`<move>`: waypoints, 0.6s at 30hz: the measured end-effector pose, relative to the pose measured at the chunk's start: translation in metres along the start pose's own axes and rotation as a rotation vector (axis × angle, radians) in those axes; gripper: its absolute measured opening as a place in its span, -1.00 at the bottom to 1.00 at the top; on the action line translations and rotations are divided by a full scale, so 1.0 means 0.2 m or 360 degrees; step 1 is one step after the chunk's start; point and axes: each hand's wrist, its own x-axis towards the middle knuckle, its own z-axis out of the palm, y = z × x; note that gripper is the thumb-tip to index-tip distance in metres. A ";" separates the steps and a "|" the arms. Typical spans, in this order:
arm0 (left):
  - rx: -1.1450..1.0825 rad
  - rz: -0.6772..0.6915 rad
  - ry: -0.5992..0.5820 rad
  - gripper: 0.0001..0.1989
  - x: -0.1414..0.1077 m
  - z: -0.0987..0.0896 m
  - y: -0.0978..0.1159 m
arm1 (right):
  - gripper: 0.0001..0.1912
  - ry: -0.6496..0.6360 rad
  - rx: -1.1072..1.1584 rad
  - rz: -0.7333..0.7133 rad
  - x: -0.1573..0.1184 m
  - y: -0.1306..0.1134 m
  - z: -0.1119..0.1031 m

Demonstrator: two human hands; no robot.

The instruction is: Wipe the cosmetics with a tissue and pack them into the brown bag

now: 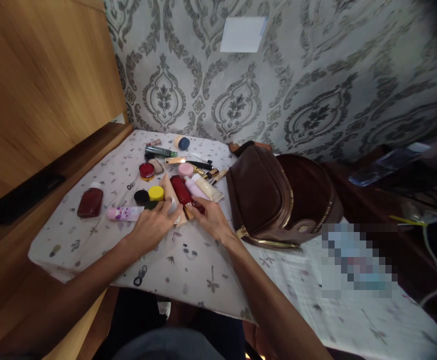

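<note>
My left hand rests with curled fingers on a beige tube; a small white part shows by its fingertips. Close beside it, my right hand has its thumb and fingers at the gold end of a dark red bottle. A lilac tube and a cream tube lie just beyond the right fingers. To the left are a pink-and-purple printed tube, a yellow-lidded jar and a black round lid. A dark item under my left hand is partly hidden.
A brown zippered bag stands on the right of the patterned tablecloth. Farther back lie a red jar, a green tube and a blue-capped jar. A dark red bottle with a white cap lies left, near a wooden cabinet.
</note>
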 end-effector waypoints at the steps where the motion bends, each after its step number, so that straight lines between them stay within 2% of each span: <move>1: 0.0011 0.0009 0.0004 -0.44 0.00 0.00 0.00 | -0.64 0.0004 -0.0007 0.0000 0.00 0.00 0.00; 5: 0.0024 -0.0001 0.0017 -0.43 -0.01 0.00 0.00 | -0.67 -0.0024 -0.0018 -0.0020 -0.01 -0.01 0.00; 11: 0.0065 0.0015 0.0003 -0.42 -0.01 0.00 0.01 | -0.61 -0.0006 -0.0018 -0.0019 0.00 0.00 0.00; 18: 0.0004 0.0004 0.0003 -0.42 0.00 -0.01 0.01 | -0.64 0.0027 -0.0167 -0.0081 -0.01 -0.01 0.00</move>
